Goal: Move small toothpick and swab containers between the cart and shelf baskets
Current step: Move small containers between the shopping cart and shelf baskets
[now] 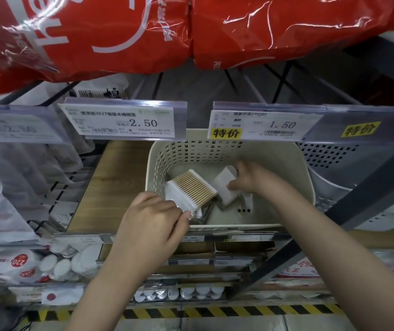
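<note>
Head view: the left hand [154, 212] pinches a clear swab box [191, 189] at the cream basket's [307, 187] front-left corner; the right hand [247, 179] grips a white box [224, 185] mid-basket. Best lift each straight up, clear of the rim.

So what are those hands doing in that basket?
A person is reaching both hands into a cream basket on a shop shelf. The left hand holds a clear box of cotton swabs at the basket's near-left side. The right hand grips a small white box right beside it. Both boxes sit low inside the basket, so they are being put in or taken out.
</note>
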Available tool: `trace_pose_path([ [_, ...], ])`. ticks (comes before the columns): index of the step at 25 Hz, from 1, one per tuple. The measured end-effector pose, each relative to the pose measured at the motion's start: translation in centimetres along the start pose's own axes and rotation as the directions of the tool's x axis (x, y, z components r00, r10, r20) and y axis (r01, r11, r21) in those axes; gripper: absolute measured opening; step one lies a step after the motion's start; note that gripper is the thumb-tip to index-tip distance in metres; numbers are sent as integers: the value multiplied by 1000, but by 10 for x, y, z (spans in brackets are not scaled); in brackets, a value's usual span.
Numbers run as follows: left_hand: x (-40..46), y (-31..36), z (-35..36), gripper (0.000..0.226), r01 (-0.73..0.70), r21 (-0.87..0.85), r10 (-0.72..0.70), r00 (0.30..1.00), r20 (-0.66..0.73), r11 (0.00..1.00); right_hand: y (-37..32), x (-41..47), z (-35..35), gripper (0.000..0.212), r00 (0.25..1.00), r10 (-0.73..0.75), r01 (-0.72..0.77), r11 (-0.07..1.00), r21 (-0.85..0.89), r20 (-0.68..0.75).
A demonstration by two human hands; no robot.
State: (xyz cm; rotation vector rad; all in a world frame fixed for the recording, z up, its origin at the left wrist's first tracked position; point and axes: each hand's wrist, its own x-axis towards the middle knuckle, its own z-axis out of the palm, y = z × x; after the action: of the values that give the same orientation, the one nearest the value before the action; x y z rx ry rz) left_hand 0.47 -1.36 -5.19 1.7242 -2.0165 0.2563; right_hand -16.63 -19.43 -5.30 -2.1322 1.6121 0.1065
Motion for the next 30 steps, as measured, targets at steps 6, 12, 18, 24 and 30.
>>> trace_pose_path([
  [6, 8, 2, -5, 43, 9, -24, -7, 997, 81, 1000, 13, -5, -7, 32, 990, 114, -107, 991, -80, 84],
  [12, 71, -4, 3, 35, 117, -27, -88, 865, 494, 993, 7, -11, -8, 30, 991, 116, -110, 991, -78, 69],
  [18, 118, 11, 55, 27, -69, -100, 119, 720, 683, 993, 2, -11, -4, 39, 992, 103, -93, 988, -122, 73],
  [24, 127, 10, 79, 36, -449, 138, 118, 496, 860, 883, 5, -13, -6, 42, 969, 207, -180, 966, -184, 135],
  [30, 133, 17, 92, 43, -497, 159, 31, 353, 935, 853, 7, -20, -10, 36, 966, 224, -198, 962, -190, 127],
])
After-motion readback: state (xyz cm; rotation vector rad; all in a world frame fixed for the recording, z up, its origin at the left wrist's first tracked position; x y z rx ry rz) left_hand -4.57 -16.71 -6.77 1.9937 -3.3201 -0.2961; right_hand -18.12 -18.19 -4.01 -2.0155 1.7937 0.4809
